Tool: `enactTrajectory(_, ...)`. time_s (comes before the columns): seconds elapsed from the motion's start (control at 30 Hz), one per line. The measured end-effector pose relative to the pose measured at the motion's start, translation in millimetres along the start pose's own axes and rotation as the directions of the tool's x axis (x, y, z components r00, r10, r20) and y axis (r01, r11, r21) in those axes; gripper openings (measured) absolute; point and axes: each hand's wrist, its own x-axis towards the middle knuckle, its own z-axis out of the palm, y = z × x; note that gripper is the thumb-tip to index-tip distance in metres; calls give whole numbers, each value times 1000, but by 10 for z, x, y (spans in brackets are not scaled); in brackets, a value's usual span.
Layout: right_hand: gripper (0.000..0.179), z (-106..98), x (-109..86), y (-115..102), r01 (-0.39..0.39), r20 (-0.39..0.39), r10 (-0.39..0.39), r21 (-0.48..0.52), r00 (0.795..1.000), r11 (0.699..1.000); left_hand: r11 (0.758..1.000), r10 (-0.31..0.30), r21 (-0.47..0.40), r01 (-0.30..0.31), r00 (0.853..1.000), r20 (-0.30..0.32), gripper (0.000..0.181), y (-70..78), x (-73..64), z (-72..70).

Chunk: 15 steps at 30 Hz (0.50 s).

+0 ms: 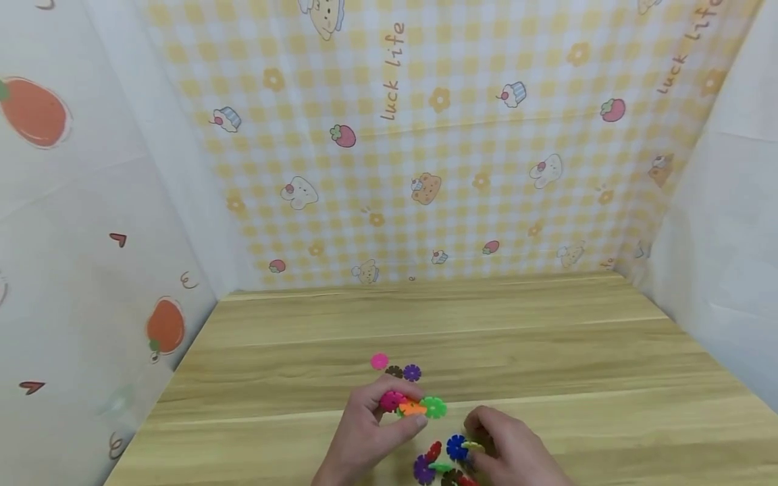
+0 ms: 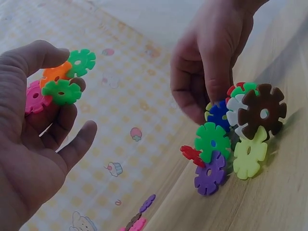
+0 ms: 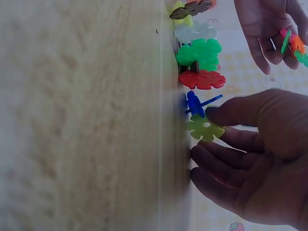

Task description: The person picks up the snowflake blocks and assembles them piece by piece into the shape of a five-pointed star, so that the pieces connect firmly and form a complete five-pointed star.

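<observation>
My left hand [image 1: 367,428] holds a small joined cluster of plastic snowflake discs above the table, between thumb and fingers. The cluster has a pink disc [image 2: 37,97], an orange disc [image 1: 412,408] and two green ones, one green disc [image 2: 61,92] facing the left wrist camera. Low at the tabletop, my right hand [image 1: 516,449] pinches a yellow snowflake disc [image 3: 206,129] between thumb and forefinger. A blue disc [image 1: 456,447] slots into that yellow one. Beside them stand more interlocked discs: a purple disc [image 2: 210,174], a brown disc [image 2: 262,112], and red, green and white ones.
Beyond the left hand, a loose pink disc [image 1: 379,361], a brown disc [image 1: 394,371] and a purple disc [image 1: 412,372] lie on the wooden table [image 1: 516,337]. A checked cloth [image 1: 462,148] hangs behind the table, with pale cloth at both sides.
</observation>
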Motion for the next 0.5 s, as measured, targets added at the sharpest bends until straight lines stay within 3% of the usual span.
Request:
enactTrajectory(0.17, 11, 5, -21, 54, 58, -55, -56, 51, 997, 997, 1000, -9, -5, 9, 1000, 12, 22, -12, -5, 24)
enactTrajectory(0.27, 10, 1, -53, 87, 26, -62, -18, 140, 998, 990, 1000, -11, 2, 11, 1000, 16, 23, -24, -17, 39)
enactTrajectory(0.37, 8, -22, -83, 101, -25, -80, 48, 264, 996, 964, 999, -40, 4, 40, 999, 10, 22, -16, -23, 48)
enactTrajectory(0.43, 9, -59, -102, 94, -53, -74, 93, 420, 993, 906, 999, -37, 3, 37, 999, -4, 21, -4, -20, 49)
enactTrajectory(0.5, 9, -113, -128, 80, -82, -38, 133, 608, 990, 790, 1000, -11, 0, 11, 1000, -18, 21, 9, -11, 51)
